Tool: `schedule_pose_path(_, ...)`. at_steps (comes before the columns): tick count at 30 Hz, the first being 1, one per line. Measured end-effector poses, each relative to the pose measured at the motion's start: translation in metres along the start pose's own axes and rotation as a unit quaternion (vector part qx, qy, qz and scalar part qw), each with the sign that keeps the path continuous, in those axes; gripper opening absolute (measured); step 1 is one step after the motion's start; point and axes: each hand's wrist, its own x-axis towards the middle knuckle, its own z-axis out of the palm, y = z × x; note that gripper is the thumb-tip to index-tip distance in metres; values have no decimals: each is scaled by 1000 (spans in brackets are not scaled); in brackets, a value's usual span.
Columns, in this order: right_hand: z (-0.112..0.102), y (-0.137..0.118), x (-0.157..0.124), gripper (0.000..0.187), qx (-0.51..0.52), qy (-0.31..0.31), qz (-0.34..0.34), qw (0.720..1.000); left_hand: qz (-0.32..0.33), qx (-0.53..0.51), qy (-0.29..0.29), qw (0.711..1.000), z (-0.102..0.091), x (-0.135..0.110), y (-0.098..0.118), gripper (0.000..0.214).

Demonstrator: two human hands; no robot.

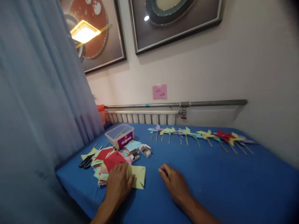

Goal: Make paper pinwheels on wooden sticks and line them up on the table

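My left hand rests at the front of a pile of coloured paper, its fingers closed on a yellow paper square with slits at the corners. The thumb lies over the square's left part. Red sheets top the pile just beyond my fingers. To the right, apart from the paper, my right hand is loosely curled over the blue table cover, and nothing shows in it. Black-handled scissors lie left of the pile, partly under paper.
Behind the pile stand a clear plastic box with sticks and two small open boxes, one a white box. Several paper pinwheels on sticks line the table's back. A blue curtain hangs left; a radiator is behind.
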Motion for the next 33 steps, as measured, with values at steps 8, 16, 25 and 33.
schedule_pose_path(8, 0, 0, 4, 29, 62, 44, 31, 997, -97, -281, -48, 954, 10, 25, 10, 35)
schedule_pose_path(16, 0, 27, 23, 34, 388, 106, 154, 902, -100, -641, -147, 746, -4, 88, 93, 47)
schedule_pose_path(25, -23, 26, 25, 68, 615, 31, 164, 770, -171, -657, -133, 722, 74, 92, 110, 41)
schedule_pose_path(33, -21, 21, 21, 45, 627, 23, 151, 764, -183, -660, -106, 721, 72, 90, 113, 34)
